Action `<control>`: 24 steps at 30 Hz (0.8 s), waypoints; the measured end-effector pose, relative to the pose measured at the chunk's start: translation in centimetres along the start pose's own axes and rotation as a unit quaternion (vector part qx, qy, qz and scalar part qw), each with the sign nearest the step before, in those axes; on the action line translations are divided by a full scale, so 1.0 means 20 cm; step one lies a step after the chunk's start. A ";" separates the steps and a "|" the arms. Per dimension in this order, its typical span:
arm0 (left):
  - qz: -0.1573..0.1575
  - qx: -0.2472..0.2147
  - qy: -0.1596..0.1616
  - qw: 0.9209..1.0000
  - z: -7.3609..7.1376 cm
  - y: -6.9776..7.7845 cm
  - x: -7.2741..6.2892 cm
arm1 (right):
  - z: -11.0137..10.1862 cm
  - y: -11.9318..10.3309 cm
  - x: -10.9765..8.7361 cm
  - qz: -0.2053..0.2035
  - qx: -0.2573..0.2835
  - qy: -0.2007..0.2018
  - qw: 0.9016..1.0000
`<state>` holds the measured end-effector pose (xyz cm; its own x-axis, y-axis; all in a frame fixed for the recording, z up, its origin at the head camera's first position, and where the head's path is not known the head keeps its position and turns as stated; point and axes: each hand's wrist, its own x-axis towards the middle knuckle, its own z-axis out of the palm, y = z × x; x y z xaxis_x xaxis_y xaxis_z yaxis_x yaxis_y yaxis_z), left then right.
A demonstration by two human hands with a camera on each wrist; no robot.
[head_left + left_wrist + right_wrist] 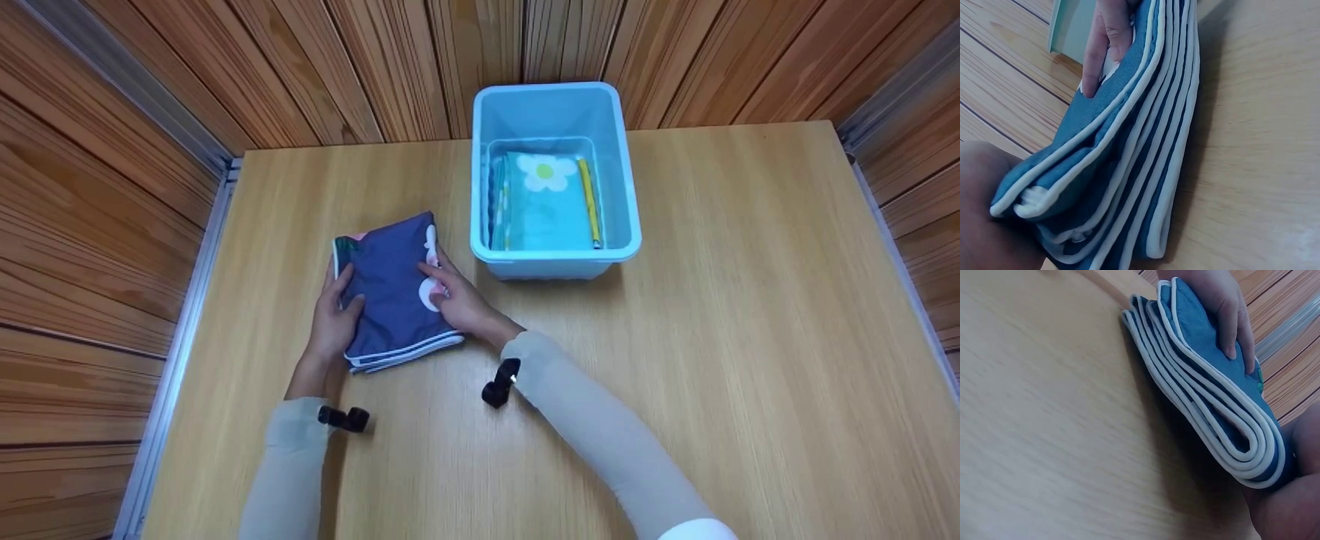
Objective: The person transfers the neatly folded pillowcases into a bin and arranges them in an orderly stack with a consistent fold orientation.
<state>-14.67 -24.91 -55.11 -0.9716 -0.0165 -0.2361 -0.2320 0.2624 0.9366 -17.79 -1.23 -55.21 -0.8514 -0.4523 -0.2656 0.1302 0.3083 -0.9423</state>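
A dark blue cloth (390, 285) with white piping and a flower print is folded into a thick, many-layered bundle left of the tub. My left hand (337, 319) grips its left side, with the thumb on top. On the opposite side, my right hand (459, 300) holds it with thumb and a finger over the top near a white flower. The stacked, white-edged layers of the cloth (1145, 129) show from the near end in the left wrist view. In the right wrist view the cloth (1213, 410) shows rounded folds. Fingers under the cloth are hidden.
A light blue plastic tub (555, 255) stands at the back of the wooden table (750, 315). Inside it are a folded turquoise cloth (551, 214) with a white flower and a narrow yellow item (589, 199). Wood-panelled walls (450, 67) border the table.
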 end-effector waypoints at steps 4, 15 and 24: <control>0.006 0.015 -0.002 1.000 -0.01 0.01 -0.01 | 0.00 -0.01 0.00 -0.005 0.004 0.004 1.000; 0.036 0.038 -0.014 0.999 -0.04 0.05 -0.03 | 0.00 -0.04 -0.02 -0.016 -0.012 0.006 1.000; 0.028 0.036 -0.027 0.999 -0.05 0.10 -0.05 | -0.01 -0.07 -0.03 -0.016 -0.005 0.007 1.000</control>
<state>-14.31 -25.36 -52.66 -0.9786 0.0511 -0.1994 -0.1719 0.3304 0.9281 -17.67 -1.20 -53.67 -0.8619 -0.4507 -0.2324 0.0979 0.3018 -0.9483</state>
